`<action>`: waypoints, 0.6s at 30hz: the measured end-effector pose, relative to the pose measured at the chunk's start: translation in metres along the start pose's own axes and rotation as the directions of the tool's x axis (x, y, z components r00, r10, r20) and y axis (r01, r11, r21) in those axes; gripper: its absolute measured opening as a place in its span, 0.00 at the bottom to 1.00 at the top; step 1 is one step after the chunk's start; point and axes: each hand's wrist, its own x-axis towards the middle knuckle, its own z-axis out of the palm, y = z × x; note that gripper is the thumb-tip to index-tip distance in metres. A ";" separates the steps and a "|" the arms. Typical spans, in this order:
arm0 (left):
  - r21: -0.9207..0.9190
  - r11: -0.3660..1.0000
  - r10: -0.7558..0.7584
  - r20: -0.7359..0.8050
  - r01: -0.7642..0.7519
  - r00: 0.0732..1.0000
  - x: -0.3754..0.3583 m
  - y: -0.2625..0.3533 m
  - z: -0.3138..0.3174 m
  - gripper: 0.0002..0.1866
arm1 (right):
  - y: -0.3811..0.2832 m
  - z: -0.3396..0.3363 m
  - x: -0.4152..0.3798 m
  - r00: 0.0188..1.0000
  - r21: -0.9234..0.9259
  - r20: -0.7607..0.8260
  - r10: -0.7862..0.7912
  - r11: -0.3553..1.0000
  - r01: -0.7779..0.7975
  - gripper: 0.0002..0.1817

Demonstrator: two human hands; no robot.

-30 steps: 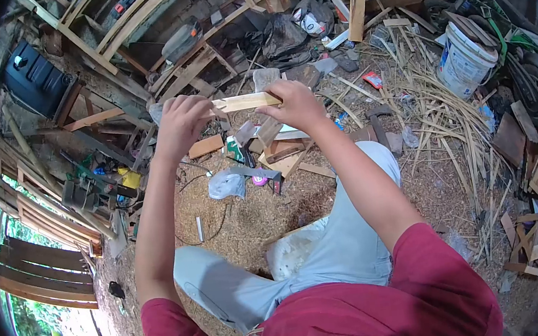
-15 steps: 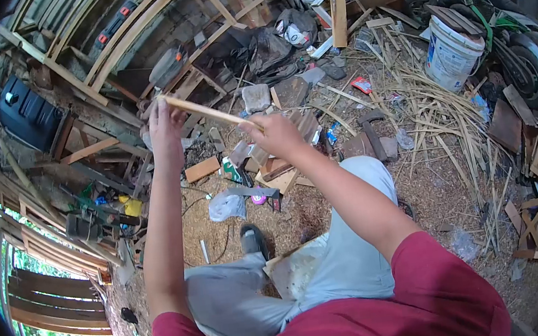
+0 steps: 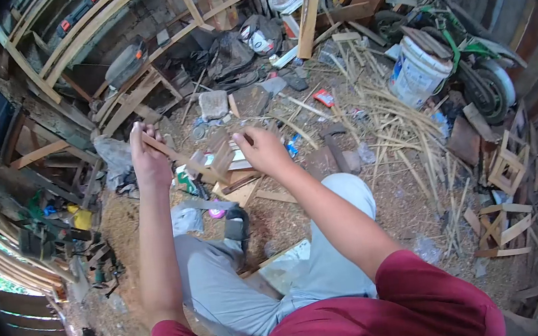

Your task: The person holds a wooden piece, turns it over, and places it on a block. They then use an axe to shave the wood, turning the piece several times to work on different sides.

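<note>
My left hand [image 3: 151, 163] is closed around one end of a thin wooden strip [image 3: 183, 159], which slants down and to the right toward the middle of the work area. Apart from the strip, my right hand [image 3: 263, 150] hovers with thumb and forefinger separated and nothing visible between them. Blurred wooden pieces [image 3: 222, 159] lie between the hands, partly behind the strip's free end. Below them a flat wooden board [image 3: 243, 192] rests near a pink round object [image 3: 217, 210] and a clear plastic bag [image 3: 187, 220].
Cut strips [image 3: 403, 123] litter the ground at right, beside a white bucket [image 3: 418, 71]. Small wooden frames [image 3: 506, 164] are piled at far right. A pale block [image 3: 213, 105] and a red packet [image 3: 324, 98] lie ahead. Wooden framing [image 3: 94, 35] spans the upper left.
My right hand has let go of the strip. My left hand has lowered, and the strip's free end now points more steeply downward. The view has shifted to the right.
</note>
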 end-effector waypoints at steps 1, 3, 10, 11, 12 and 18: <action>-0.075 0.995 -0.059 0.016 0.060 0.998 0.001 -0.002 0.001 0.20 | 0.005 -0.004 -0.003 1.000 -0.036 -0.005 0.007 0.999 -0.007 0.24; -0.161 0.980 -0.120 -0.009 0.117 0.993 0.008 -0.004 0.012 0.25 | 0.014 -0.015 -0.008 0.998 -0.078 0.018 0.058 0.995 -0.056 0.19; -0.362 0.926 -0.080 0.078 0.103 0.994 0.044 -0.067 0.059 0.13 | 0.021 -0.081 -0.030 0.965 -0.098 -0.192 0.182 0.974 -0.203 0.17; -0.358 0.925 -0.100 0.104 0.131 0.990 0.044 -0.077 0.069 0.13 | 0.032 -0.086 -0.029 0.949 -0.104 -0.271 0.160 0.975 -0.195 0.17; -0.349 0.923 -0.121 0.130 0.160 0.984 0.042 -0.087 0.077 0.13 | 0.039 -0.093 -0.029 0.935 -0.102 -0.322 0.145 0.977 -0.187 0.17; 0.121 0.987 0.060 0.342 -0.107 0.938 0.016 -0.107 0.113 0.13 | 0.029 -0.118 -0.037 0.841 -0.070 -0.530 0.114 0.982 -0.177 0.14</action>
